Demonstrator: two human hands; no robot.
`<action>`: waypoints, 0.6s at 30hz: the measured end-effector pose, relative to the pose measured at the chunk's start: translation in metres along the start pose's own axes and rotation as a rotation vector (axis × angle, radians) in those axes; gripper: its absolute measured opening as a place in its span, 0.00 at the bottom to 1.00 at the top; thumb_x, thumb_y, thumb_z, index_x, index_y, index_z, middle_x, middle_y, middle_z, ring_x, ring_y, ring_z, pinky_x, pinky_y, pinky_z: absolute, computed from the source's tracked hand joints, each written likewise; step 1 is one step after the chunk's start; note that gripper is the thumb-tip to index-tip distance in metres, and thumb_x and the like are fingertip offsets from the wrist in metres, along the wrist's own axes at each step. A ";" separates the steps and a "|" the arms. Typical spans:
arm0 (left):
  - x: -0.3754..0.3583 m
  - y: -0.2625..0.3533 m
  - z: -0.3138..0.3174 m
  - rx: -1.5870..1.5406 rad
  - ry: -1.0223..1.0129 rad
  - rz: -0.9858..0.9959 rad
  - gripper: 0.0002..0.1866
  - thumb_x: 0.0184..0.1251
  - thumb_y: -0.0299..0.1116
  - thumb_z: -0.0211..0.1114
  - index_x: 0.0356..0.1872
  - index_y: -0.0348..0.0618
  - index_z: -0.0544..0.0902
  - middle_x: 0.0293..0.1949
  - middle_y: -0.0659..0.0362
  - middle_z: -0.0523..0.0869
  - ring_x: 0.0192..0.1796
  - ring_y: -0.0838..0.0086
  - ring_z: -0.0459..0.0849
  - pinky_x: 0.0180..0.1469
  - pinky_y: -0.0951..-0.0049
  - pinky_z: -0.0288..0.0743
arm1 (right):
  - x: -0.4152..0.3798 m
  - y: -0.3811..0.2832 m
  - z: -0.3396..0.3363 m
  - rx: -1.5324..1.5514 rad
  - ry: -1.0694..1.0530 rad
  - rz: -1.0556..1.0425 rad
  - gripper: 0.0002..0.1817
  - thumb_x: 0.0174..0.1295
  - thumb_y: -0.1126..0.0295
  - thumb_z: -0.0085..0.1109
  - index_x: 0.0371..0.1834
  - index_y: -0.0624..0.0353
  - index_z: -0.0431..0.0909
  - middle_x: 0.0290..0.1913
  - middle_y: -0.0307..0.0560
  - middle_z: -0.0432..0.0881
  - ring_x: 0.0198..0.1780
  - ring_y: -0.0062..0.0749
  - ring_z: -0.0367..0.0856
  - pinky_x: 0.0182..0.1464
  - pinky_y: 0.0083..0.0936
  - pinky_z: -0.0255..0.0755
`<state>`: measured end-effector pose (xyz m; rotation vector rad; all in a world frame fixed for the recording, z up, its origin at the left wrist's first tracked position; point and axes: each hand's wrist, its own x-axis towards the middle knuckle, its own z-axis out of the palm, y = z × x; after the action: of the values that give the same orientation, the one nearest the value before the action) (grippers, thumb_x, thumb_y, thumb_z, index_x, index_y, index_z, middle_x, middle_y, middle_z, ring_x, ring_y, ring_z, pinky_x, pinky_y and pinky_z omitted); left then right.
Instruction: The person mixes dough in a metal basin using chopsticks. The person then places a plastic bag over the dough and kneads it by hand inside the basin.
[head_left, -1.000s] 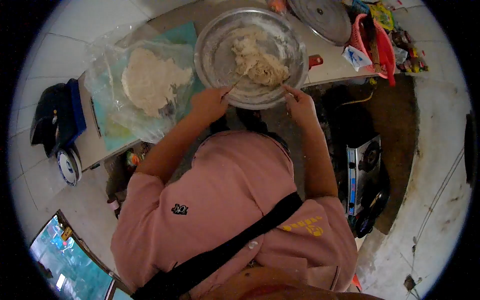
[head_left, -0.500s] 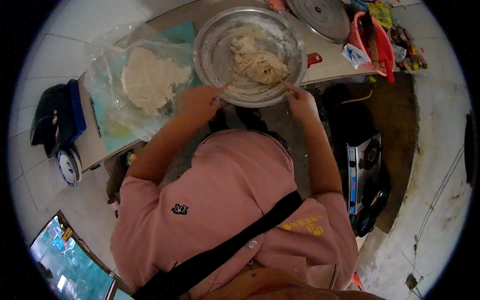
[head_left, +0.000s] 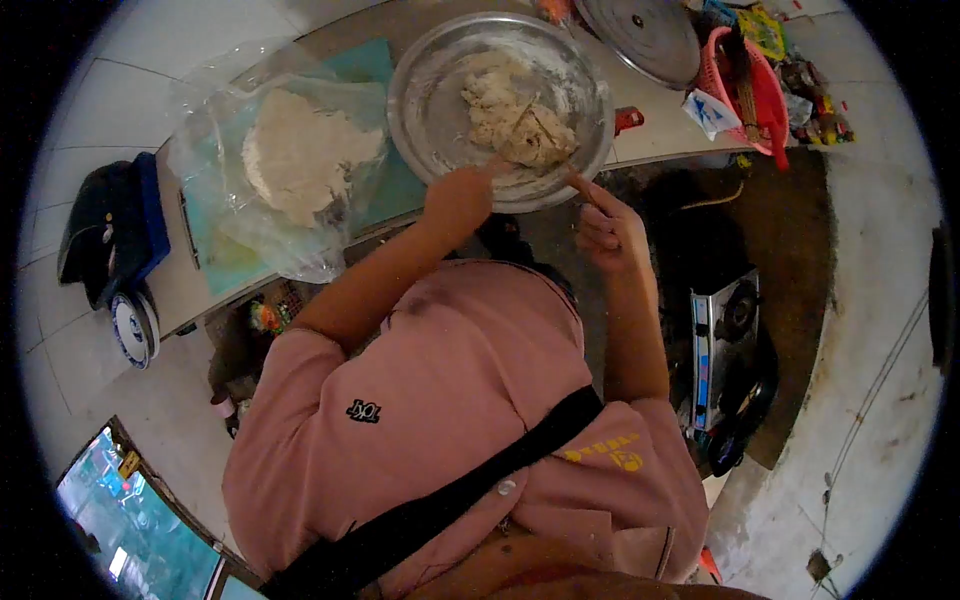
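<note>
A wide metal bowl [head_left: 425, 150] holds a lumpy mass of dough [head_left: 540, 138], with flour smeared over its inner wall. My left hand [head_left: 463, 200] reaches over the near rim, a blurred fingertip at the dough's lower edge; its other fingers are hidden. At the near right rim is my right hand [head_left: 610, 232], its index finger stretched out to the metal and the other fingers loosely curled. No object shows in its palm. Left of the bowl, a clear plastic bag [head_left: 215, 130] surrounds a heap of pale flour [head_left: 300, 155] on a teal board [head_left: 375, 70].
A metal lid [head_left: 640, 40] and a pink basket [head_left: 715, 75] are at the back right. A red object [head_left: 628, 118] lies beside the bowl. Lower right is a gas stove [head_left: 725, 330]. A dark cap [head_left: 110, 230] is at the table's left end.
My left hand has moved right, from the rim toward the dough. My right hand has turned and shifted slightly down, its lower fingers now curled off the rim.
</note>
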<state>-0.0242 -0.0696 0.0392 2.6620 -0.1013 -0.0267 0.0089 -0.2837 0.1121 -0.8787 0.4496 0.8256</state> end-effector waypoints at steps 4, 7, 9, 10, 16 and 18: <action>0.008 -0.022 0.017 -0.002 0.081 -0.033 0.18 0.54 0.32 0.53 0.48 0.50 0.75 0.30 0.49 0.80 0.31 0.56 0.79 0.33 0.58 0.72 | -0.009 -0.002 -0.017 0.337 -0.202 0.058 0.19 0.66 0.69 0.30 0.58 0.62 0.60 0.10 0.29 0.59 0.06 0.12 0.55 0.10 0.11 0.48; 0.016 -0.026 0.009 -0.013 0.163 -0.113 0.18 0.55 0.31 0.52 0.48 0.48 0.75 0.31 0.49 0.80 0.32 0.54 0.79 0.35 0.57 0.72 | -0.016 -0.005 -0.013 0.376 -0.233 0.048 0.20 0.66 0.70 0.28 0.58 0.64 0.59 0.11 0.30 0.60 0.06 0.12 0.56 0.10 0.10 0.48; 0.014 -0.015 -0.009 -0.127 0.373 -0.064 0.17 0.55 0.31 0.52 0.48 0.46 0.75 0.31 0.48 0.80 0.33 0.53 0.78 0.36 0.57 0.71 | -0.017 -0.003 -0.014 0.360 -0.207 0.019 0.20 0.66 0.71 0.27 0.58 0.65 0.59 0.11 0.32 0.61 0.06 0.13 0.57 0.10 0.10 0.49; 0.013 -0.013 -0.011 -0.193 0.358 -0.028 0.17 0.56 0.31 0.52 0.48 0.46 0.75 0.32 0.49 0.80 0.33 0.53 0.78 0.36 0.57 0.71 | -0.012 0.000 -0.019 0.352 -0.193 0.007 0.20 0.65 0.72 0.26 0.58 0.66 0.59 0.12 0.32 0.61 0.07 0.13 0.57 0.10 0.11 0.49; -0.007 0.021 -0.012 -0.337 0.177 0.037 0.16 0.56 0.32 0.53 0.48 0.48 0.75 0.33 0.50 0.80 0.33 0.56 0.79 0.34 0.61 0.72 | 0.011 0.013 -0.022 0.777 -0.397 0.162 0.20 0.63 0.76 0.26 0.57 0.69 0.58 0.17 0.37 0.64 0.08 0.14 0.57 0.12 0.13 0.48; -0.009 0.018 0.007 -0.311 0.168 0.033 0.16 0.56 0.32 0.53 0.48 0.49 0.75 0.33 0.50 0.80 0.33 0.57 0.79 0.33 0.62 0.73 | 0.011 0.015 -0.020 0.843 -0.408 0.209 0.19 0.63 0.75 0.27 0.57 0.67 0.58 0.17 0.35 0.64 0.07 0.13 0.56 0.11 0.12 0.48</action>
<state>-0.0350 -0.0878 0.0411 2.3409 -0.0787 0.1775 0.0036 -0.2893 0.0864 0.1200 0.4717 0.8707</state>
